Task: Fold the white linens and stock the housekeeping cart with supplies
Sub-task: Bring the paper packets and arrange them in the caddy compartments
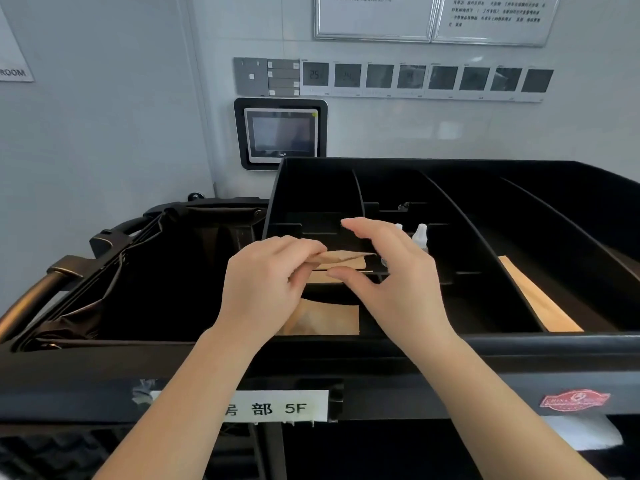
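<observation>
A black housekeeping cart's top tray [450, 341] lies before me, split by dividers into several compartments. My left hand [266, 285] pinches a thin brown paper packet [346, 259] over the left compartments. Facing it, my right hand [388, 271] has thumb and fingers spread around the packet's right end; whether they touch it is unclear. More brown packets [325, 320] lie in the near-left compartment below my hands. A long brown packet [540, 299] rests in a right compartment. Small white-capped bottles [420, 235] stand behind my right hand.
A black bag [138, 265] hangs open on the cart's left end, with a handle [31, 299] beside it. A label reading 5F [277, 408] is stuck on the cart front. White linen [585, 434] shows at lower right. The wall behind carries a screen [281, 135] and control panels.
</observation>
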Action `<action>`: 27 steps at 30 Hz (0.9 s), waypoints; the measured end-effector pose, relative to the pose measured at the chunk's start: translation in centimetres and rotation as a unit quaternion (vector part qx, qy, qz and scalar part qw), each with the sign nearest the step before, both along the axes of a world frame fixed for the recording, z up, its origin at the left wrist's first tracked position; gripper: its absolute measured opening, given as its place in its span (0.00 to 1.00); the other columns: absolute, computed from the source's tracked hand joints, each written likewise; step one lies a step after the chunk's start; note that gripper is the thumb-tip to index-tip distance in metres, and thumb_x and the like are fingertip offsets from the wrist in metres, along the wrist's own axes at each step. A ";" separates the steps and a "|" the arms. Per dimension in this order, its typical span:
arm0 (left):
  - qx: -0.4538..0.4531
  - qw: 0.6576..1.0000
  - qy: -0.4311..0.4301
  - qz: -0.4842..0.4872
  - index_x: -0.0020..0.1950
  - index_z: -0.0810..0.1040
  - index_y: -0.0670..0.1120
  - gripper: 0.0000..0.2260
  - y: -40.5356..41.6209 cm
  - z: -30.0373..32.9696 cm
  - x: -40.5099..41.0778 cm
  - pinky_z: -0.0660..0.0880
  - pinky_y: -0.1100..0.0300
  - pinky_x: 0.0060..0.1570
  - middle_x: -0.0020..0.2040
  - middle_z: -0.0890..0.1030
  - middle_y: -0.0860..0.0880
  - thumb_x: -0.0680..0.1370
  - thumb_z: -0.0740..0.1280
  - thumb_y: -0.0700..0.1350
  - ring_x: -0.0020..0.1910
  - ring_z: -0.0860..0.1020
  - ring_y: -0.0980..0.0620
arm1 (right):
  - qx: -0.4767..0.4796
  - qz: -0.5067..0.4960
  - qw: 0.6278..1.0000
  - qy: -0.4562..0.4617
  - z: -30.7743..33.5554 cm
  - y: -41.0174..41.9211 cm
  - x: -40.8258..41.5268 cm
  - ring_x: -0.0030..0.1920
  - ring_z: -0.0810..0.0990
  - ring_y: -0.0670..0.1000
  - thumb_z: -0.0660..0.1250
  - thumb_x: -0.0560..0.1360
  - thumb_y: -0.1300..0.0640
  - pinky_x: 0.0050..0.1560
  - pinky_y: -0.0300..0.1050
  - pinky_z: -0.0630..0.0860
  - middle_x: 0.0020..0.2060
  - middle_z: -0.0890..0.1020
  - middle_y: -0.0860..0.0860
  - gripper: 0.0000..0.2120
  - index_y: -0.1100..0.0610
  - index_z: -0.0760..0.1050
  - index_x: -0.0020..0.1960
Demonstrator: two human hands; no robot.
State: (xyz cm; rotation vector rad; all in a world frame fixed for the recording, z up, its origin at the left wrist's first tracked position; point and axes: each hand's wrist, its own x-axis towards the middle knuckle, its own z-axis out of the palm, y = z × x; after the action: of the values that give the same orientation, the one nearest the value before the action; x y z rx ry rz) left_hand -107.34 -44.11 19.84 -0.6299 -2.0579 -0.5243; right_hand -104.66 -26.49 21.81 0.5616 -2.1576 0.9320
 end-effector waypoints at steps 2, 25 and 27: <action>-0.028 0.999 0.010 0.012 0.53 0.83 0.48 0.09 0.4 -0.1 -0.1 0.76 0.60 0.47 0.45 0.84 0.51 0.74 0.72 0.41 0.44 0.81 0.52 | 0.054 -0.004 0.997 0.050 0.0 -0.2 -0.1 0.55 0.80 0.51 0.74 0.71 0.56 0.55 0.46 0.78 0.53 0.82 0.50 0.17 0.55 0.79 0.59; -0.248 0.922 -0.264 0.138 0.55 0.80 0.56 0.10 0.8 0.1 0.0 0.76 0.58 0.50 0.48 0.82 0.53 0.80 0.61 0.47 0.48 0.79 0.51 | 0.314 -0.069 0.917 -0.236 -1.1 0.4 -1.9 0.46 0.78 0.48 0.64 0.78 0.51 0.47 0.40 0.75 0.46 0.81 0.47 0.06 0.48 0.79 0.52; -0.277 0.901 -0.298 0.153 0.56 0.80 0.57 0.11 1.1 0.6 0.1 0.76 0.57 0.50 0.50 0.81 0.52 0.81 0.59 0.48 0.50 0.79 0.50 | 0.332 -0.060 0.898 -0.284 -0.5 0.2 -2.1 0.48 0.79 0.48 0.66 0.78 0.53 0.52 0.41 0.76 0.49 0.81 0.48 0.06 0.49 0.79 0.54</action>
State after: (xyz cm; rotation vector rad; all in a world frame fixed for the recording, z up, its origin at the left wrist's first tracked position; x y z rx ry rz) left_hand -107.25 -43.04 20.48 -0.4753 -2.8667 0.0942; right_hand -106.77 -26.32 21.32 0.4937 -3.0277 0.2669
